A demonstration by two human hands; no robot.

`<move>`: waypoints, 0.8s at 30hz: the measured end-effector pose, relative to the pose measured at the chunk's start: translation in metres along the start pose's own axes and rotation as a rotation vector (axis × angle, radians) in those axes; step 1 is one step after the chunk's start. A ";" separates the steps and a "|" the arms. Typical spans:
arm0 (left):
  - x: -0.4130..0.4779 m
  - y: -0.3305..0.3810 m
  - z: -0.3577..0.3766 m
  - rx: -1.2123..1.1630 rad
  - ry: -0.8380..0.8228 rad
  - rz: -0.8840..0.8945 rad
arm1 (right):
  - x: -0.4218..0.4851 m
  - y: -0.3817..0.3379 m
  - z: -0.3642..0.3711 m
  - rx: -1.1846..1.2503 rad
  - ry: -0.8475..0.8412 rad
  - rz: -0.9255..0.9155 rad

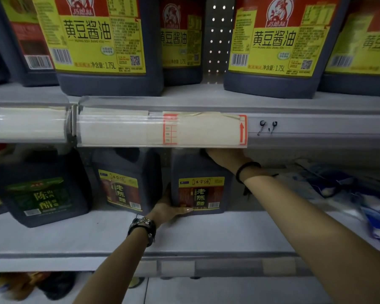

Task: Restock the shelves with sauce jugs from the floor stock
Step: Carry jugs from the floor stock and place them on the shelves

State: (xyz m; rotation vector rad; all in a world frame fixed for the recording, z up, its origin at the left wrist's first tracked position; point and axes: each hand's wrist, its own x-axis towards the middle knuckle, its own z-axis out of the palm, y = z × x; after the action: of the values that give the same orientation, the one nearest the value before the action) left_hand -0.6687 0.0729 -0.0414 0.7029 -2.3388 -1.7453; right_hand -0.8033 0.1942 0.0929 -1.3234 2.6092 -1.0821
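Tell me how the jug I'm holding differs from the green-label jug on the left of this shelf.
The held jug wears a yellow-and-brown label; the green-label jug a dark green one. The held jug has the left hand cupping its lower corner and the right hand at its top; the green-label jug is untouched. Both are dark jugs on the same shelf.
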 end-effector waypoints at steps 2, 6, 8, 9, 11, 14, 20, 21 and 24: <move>-0.005 -0.001 0.003 0.001 0.080 0.008 | -0.004 0.002 0.006 -0.028 0.191 -0.039; -0.022 0.001 0.009 -0.001 0.083 -0.009 | -0.031 0.001 0.018 -0.266 0.248 0.058; -0.029 0.001 0.011 0.009 0.051 -0.014 | -0.045 -0.005 0.022 -0.218 0.269 0.076; -0.033 0.002 0.013 0.012 0.055 -0.017 | -0.053 -0.007 0.026 -0.192 0.260 0.077; -0.040 0.004 0.019 0.022 0.074 -0.027 | -0.073 -0.011 0.033 -0.197 0.178 0.128; -0.054 0.011 0.031 0.080 0.126 -0.028 | -0.112 -0.015 0.043 -0.224 0.055 0.271; -0.079 0.014 0.055 0.132 0.156 0.008 | -0.181 -0.011 0.049 -0.340 -0.009 0.360; -0.085 0.016 0.058 0.134 0.157 0.021 | -0.190 -0.009 0.049 -0.353 -0.007 0.367; -0.105 0.020 0.062 0.150 0.125 0.038 | -0.212 -0.009 0.048 -0.348 0.022 0.399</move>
State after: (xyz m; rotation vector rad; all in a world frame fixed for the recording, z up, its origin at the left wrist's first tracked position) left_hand -0.6049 0.1777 -0.0253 0.7603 -2.3988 -1.4775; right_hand -0.6462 0.3151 0.0036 -0.7633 2.9918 -0.6089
